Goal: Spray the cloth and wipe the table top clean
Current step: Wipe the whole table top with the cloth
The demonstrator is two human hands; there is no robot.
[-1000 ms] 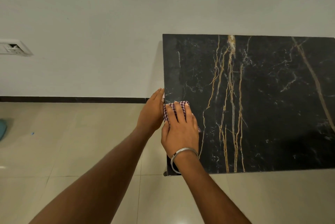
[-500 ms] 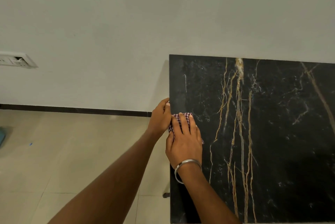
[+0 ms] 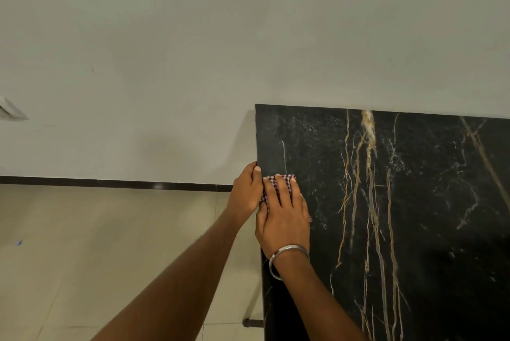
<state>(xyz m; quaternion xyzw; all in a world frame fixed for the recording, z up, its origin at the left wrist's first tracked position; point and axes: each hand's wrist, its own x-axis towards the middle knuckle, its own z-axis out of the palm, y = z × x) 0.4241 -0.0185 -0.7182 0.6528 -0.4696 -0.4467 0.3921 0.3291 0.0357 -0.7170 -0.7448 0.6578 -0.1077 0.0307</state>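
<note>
I take the wall (image 3: 248,37) first, pale and blank, then the tiled floor (image 3: 96,244) below it, then the table top (image 3: 414,216), a dark marbled slab with gold veins, pushed against the wall. Its left edge runs down the middle of my view, and that edge is where I am working.

My right hand (image 3: 284,219) lies flat, fingers spread, pressing the cloth (image 3: 278,185) down on the slab just inside the left edge, about midway between the wall and me. Only a checked corner of the cloth shows past the fingertips and by the thumb; the rest is under the palm. My left hand (image 3: 247,191) sits at the table's rim, thumb on top and fingers curled over the side, touching the cloth. I cannot tell whether it pinches the cloth or only braces the edge.

To do this stroke well, I judge I should keep the palm flat and the pressure even, run the cloth parallel to the edge in overlapping passes, and let the left hand steady the table rather than bunch the cloth. I would keep the cloth from slipping off the rim. No spray bottle is in view. A bracelet (image 3: 287,258) circles my right wrist; I would keep it lifted off the slab.
</note>
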